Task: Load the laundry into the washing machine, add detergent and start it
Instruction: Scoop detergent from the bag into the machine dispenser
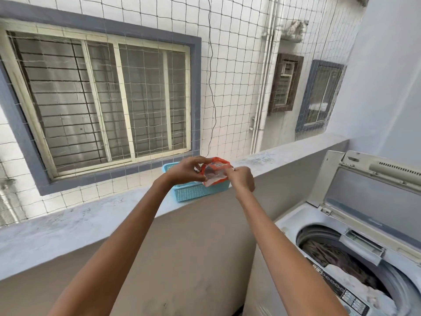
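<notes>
Both hands hold an orange detergent packet point(216, 172) over a light blue plastic basket point(196, 190) on the balcony ledge. My left hand point(186, 171) pinches the packet's left side, my right hand point(242, 179) grips its right edge. At the lower right stands a white top-loading washing machine point(293, 221) with its lid point(373, 188) raised. Dark and white laundry point(341, 264) lies in its drum. The control panel point(341, 290) runs along the near rim.
A grey concrete ledge point(68, 224) crosses the view from lower left to upper right. Netting point(227, 76) closes off the gap beyond it, facing a tiled wall with barred windows. A blue wall point(387, 87) rises behind the machine.
</notes>
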{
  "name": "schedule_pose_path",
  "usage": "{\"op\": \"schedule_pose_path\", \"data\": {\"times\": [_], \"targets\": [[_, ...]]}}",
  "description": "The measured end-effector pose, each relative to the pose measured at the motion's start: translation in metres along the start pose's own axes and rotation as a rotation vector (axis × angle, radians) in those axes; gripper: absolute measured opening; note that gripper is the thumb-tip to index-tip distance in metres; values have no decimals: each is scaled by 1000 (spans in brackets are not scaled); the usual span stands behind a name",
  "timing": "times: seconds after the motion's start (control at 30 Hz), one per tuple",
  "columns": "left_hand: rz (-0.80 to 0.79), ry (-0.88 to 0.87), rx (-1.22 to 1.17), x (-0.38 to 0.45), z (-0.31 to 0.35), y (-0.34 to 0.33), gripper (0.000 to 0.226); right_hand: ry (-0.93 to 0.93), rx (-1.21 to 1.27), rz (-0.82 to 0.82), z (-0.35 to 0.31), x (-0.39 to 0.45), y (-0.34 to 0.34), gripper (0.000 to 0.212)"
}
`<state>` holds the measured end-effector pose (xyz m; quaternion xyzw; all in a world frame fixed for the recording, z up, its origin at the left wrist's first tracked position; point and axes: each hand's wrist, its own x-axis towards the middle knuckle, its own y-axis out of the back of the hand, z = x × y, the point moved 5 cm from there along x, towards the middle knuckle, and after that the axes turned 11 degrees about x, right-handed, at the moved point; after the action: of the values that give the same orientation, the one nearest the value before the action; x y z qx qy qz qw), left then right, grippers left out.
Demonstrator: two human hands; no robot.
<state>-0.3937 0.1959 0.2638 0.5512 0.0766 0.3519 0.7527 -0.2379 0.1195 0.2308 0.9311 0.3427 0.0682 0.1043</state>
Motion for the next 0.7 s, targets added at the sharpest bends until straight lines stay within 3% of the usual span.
{"op": "schedule_pose_path", "data": {"times": [0.13,0.23,0.57,0.7], "targets": [[-15,10,-38,0,2,-2,63,204,-247,-9,-19,-9,-17,52],[-17,1,-49,0,2,0,61,223,-268,-33,-25,-13,-27,40],[23,18,-54,-2,3,-5,59,-138,240,-188,5,1,-26,52],[60,11,-33,-3,7,-5,56,-206,424,-164,13,1,-1,24]]}}
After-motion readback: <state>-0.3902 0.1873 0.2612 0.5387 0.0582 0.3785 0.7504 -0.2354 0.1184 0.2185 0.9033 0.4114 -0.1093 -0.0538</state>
